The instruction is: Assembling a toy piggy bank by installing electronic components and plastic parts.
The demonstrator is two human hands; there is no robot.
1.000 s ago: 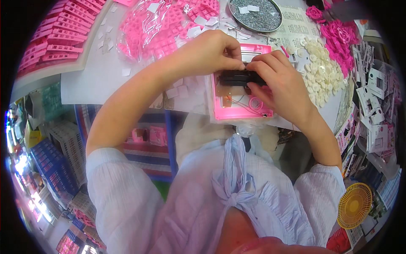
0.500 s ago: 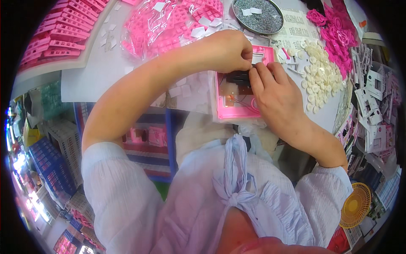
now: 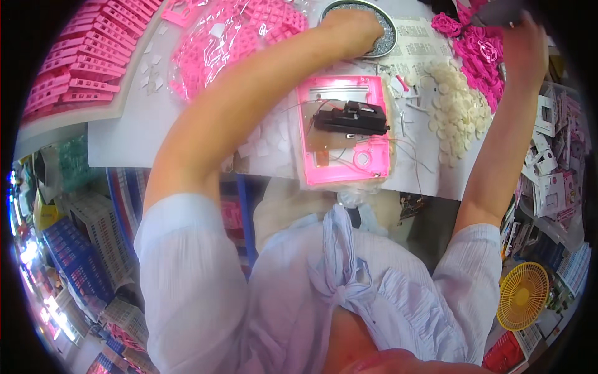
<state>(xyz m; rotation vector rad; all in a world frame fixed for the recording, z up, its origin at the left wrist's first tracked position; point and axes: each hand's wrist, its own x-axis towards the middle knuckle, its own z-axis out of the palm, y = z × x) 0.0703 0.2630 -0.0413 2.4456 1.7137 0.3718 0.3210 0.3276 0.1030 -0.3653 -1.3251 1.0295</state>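
A pink plastic case (image 3: 306, 143) lies open in front of me. Inside it are a black plastic mechanism (image 3: 352, 118), a brown circuit board (image 3: 330, 138) and thin wires. Beyond the case, my left hand (image 3: 354, 32) reaches into a round metal tin (image 3: 391, 38) of tiny grey metal pieces that look like screws. Its fingers are curled and their tips hidden. At the far right, my right hand (image 3: 526, 47) is raised and closed around a dark grey tool (image 3: 495, 12), shaped like an electric screwdriver and partly cut off by the picture's edge.
Cream round plastic pieces (image 3: 458, 112) are heaped to the right, below bright pink cords (image 3: 479, 53). A clear bag of pink parts (image 3: 233, 43) lies at the back left, near stacked pink frames (image 3: 81, 62). White parts (image 3: 551, 149) fill a bag at the right.
Both hands have left the pink case. The left went forward into the tin; the right moved up and right and took hold of the dark tool. The black mechanism is now uncovered.
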